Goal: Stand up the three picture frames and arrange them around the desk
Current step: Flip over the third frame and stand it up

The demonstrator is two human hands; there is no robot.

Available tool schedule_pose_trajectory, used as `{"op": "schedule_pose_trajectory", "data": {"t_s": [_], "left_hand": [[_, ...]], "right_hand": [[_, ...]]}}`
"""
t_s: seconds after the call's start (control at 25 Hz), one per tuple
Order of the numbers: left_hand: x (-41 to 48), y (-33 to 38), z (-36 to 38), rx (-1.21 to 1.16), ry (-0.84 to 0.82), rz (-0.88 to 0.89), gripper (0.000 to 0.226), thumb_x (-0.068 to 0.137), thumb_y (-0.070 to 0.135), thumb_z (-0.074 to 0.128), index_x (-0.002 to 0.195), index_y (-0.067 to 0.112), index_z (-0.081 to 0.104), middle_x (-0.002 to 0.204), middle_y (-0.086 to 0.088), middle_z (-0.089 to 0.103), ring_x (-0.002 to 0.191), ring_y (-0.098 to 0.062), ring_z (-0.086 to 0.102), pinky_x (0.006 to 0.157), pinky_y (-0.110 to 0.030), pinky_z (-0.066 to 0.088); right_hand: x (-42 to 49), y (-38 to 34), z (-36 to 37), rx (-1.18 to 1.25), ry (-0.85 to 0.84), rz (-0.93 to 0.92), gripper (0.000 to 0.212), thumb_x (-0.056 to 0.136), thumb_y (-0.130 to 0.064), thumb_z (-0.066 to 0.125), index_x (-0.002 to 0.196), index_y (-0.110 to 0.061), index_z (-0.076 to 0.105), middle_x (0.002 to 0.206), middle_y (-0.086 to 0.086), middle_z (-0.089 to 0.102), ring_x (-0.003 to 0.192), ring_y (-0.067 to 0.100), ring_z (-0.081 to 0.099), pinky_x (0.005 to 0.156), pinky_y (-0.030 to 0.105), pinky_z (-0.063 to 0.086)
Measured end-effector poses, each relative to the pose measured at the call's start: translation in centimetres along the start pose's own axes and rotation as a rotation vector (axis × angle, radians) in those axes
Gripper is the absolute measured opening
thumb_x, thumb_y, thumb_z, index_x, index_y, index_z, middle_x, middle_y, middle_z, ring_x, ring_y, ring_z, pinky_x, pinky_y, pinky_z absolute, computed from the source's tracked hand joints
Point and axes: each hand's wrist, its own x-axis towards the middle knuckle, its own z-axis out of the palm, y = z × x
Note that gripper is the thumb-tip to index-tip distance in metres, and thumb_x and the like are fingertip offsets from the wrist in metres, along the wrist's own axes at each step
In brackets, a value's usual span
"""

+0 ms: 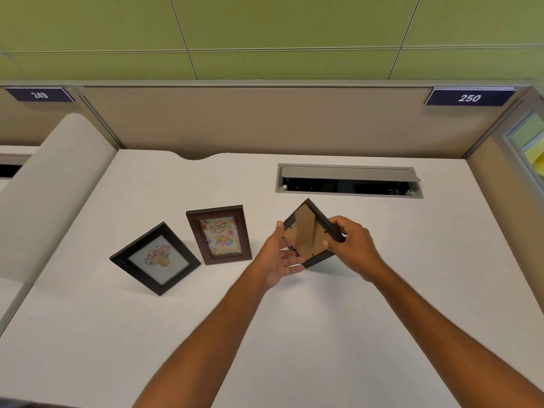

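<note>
Holding third frame (306, 234), cable tray (348, 181) behind

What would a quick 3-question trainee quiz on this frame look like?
1. True or false: the brown birthday frame stands upright on the desk.
2. Which side of the third frame faces the camera: A) the picture, B) the cardboard back?
3. Which hand grips that frame's upper edge?

Key: 1. True. 2. B. 3. The right hand; the left hand is open against its lower left side. The black flower frame also stands, at the left.
</note>
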Motion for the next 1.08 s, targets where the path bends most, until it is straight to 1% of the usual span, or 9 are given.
{"op": "schedule_pose_trajectory", "data": {"t_s": [0.08, 0.2, 0.32, 0.4, 0.56, 0.68, 0.76, 0.88, 1.08], "left_hand": [[-0.5, 0.5, -0.4, -0.148, -0.048, -0.004, 0.107, 0.095, 0.085, 0.05, 0.143, -0.01, 0.059, 0.139, -0.035, 0.068, 0.126, -0.05, 0.072, 0.113, -0.06, 0.055], [-1.8, 1.1, -1.2, -0.305, -0.148, -0.008, 0.11, 0.09, 0.08, 0.066, 0.139, -0.019, 0.059, 0.138, -0.04, 0.068, 0.125, -0.054, 0.071, 0.107, -0.062, 0.059], [-3.0, 0.9, -1.8, -0.295, -0.178, 0.035, 0.072, 0.102, 0.04, 0.073, 0.145, -0.014, 0.057, 0.133, -0.037, 0.072, 0.118, -0.048, 0.075, 0.092, -0.055, 0.068], [-3.5, 0.4, -1.9, -0.278, -0.151, 0.047, 0.054, 0.105, 0.023, 0.065, 0.149, -0.008, 0.057, 0.132, -0.03, 0.075, 0.122, -0.044, 0.074, 0.093, -0.052, 0.067], [-4.4, -0.6, -1.9, -0.292, -0.111, 0.112, 0.041, 0.111, 0.02, 0.055, 0.144, -0.003, 0.065, 0.133, -0.025, 0.077, 0.127, -0.041, 0.073, 0.101, -0.053, 0.063], [-5.2, -1.1, -2.1, -0.274, -0.145, 0.2, 0.037, 0.114, 0.018, 0.05, 0.143, 0.0, 0.065, 0.133, -0.022, 0.078, 0.115, -0.035, 0.08, 0.097, -0.051, 0.066], [-5.7, -1.4, -2.0, -0.243, -0.155, 0.232, 0.037, 0.115, 0.017, 0.046, 0.144, 0.002, 0.064, 0.133, -0.02, 0.078, 0.115, -0.033, 0.08, 0.099, -0.046, 0.066], [-6.2, -2.0, -1.7, -0.185, -0.157, 0.254, 0.037, 0.117, 0.017, 0.043, 0.145, 0.004, 0.064, 0.136, -0.019, 0.078, 0.119, -0.033, 0.078, 0.097, -0.043, 0.067], [-6.4, -2.5, -1.8, -0.043, -0.15, 0.304, 0.033, 0.117, 0.023, 0.046, 0.143, 0.014, 0.065, 0.138, -0.011, 0.078, 0.124, -0.029, 0.076, 0.1, -0.047, 0.066]], "right_hand": [[-1.5, -0.6, 0.1, -0.08, -0.009, -0.069, 0.036, 0.089, -0.007, 0.081, 0.108, -0.035, 0.069, 0.097, -0.015, 0.072, 0.088, 0.007, 0.07, 0.064, 0.006, 0.049], [-3.8, -1.2, 0.6, -0.193, -0.026, -0.187, 0.038, 0.09, -0.006, 0.077, 0.109, -0.038, 0.071, 0.101, -0.017, 0.076, 0.083, 0.007, 0.071, 0.069, 0.012, 0.051], [-5.6, -1.1, 1.1, -0.317, -0.027, -0.324, 0.038, 0.092, -0.007, 0.079, 0.12, -0.032, 0.073, 0.118, -0.012, 0.075, 0.098, 0.016, 0.072, 0.079, 0.019, 0.054], [-6.2, -0.8, 1.2, -0.311, -0.073, -0.361, 0.044, 0.09, -0.007, 0.082, 0.127, -0.028, 0.072, 0.134, -0.009, 0.07, 0.116, 0.018, 0.069, 0.087, 0.019, 0.054], [-6.5, -0.3, 0.9, -0.165, -0.265, -0.231, 0.068, 0.078, -0.017, 0.096, 0.138, -0.031, 0.066, 0.156, -0.012, 0.046, 0.143, 0.009, 0.045, 0.113, 0.029, 0.051], [-6.6, -0.9, 0.8, 0.183, -0.165, 0.001, 0.087, 0.083, -0.027, 0.095, 0.156, -0.03, 0.048, 0.158, -0.014, 0.041, 0.141, 0.008, 0.047, 0.107, 0.027, 0.052], [-6.2, -1.5, 0.5, 0.376, -0.07, 0.166, 0.082, 0.09, -0.026, 0.088, 0.159, -0.028, 0.044, 0.15, -0.014, 0.053, 0.128, 0.011, 0.064, 0.095, 0.03, 0.057], [-5.0, -1.6, 0.0, 0.596, -0.066, 0.286, 0.051, 0.1, -0.017, 0.078, 0.148, -0.017, 0.059, 0.124, 0.0, 0.081, 0.106, 0.022, 0.08, 0.082, 0.036, 0.062], [-4.6, -1.4, -0.2, 0.659, -0.072, 0.32, 0.028, 0.1, -0.02, 0.077, 0.126, -0.014, 0.069, 0.11, 0.004, 0.085, 0.1, 0.024, 0.083, 0.075, 0.038, 0.067]]}}
